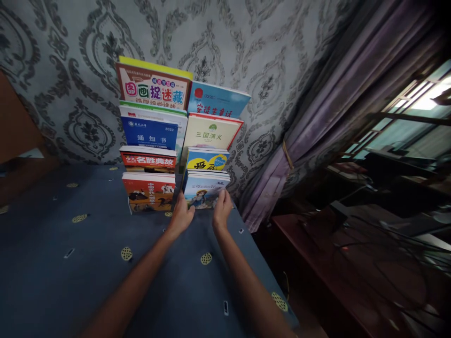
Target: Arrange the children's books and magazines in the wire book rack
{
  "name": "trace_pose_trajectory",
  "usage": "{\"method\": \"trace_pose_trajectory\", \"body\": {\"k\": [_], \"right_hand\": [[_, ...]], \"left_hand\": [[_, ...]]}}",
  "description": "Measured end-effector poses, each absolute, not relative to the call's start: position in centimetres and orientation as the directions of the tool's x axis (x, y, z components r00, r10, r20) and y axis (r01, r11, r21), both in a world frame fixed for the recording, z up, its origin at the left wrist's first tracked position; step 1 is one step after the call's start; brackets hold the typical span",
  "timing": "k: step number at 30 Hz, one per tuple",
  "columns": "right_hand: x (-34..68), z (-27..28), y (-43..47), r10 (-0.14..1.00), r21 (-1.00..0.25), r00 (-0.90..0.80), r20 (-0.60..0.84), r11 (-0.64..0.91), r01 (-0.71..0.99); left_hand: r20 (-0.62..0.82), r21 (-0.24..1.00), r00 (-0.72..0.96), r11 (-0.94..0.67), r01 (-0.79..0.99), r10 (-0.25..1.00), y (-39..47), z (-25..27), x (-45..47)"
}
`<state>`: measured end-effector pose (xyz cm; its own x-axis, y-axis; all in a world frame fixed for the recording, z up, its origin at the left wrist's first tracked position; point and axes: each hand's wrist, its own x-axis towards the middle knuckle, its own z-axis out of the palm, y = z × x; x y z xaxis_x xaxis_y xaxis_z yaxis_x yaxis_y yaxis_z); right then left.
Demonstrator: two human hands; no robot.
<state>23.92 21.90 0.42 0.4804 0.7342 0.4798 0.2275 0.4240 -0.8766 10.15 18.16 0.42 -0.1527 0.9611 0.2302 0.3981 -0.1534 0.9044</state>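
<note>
Between my two hands stands a small stack of thin light-blue picture books point(202, 188), at the front of the right-hand column. My left hand point(181, 216) is closed on its left edge, thumb on the front cover. My right hand point(222, 210) grips the right edge, fingers partly hidden behind. Directly behind rises a yellow-and-blue book point(207, 159), then a cream book point(207, 134) and a blue book point(220, 100). To the left, beside my left hand, a red-and-orange book point(150, 191) fronts a second column.
Behind it are a red book point(150, 161), a dark-blue booklet point(150, 133) and a tall picture book point(154, 89). All stand on a dark-blue patterned cloth point(95, 277) against a wallpapered wall point(169, 33). A purple curtain point(310, 122) and dark-red desk point(310, 263) with cables are right.
</note>
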Motion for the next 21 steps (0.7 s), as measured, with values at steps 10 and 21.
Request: {"method": "trace_pose_trajectory", "body": {"k": [10,21], "right_hand": [[24.2,-1.3,21.2,0.692,-0.816,0.45,0.564,0.383,0.433],[25.5,-0.4,22.3,0.714,-0.814,0.406,0.57,0.426,0.394]], "left_hand": [[0.291,0.887,-0.17,-0.198,0.418,0.942,18.3,0.0,10.5],[0.334,0.888,-0.163,-0.251,0.385,0.928,18.3,-0.5,10.0]]}}
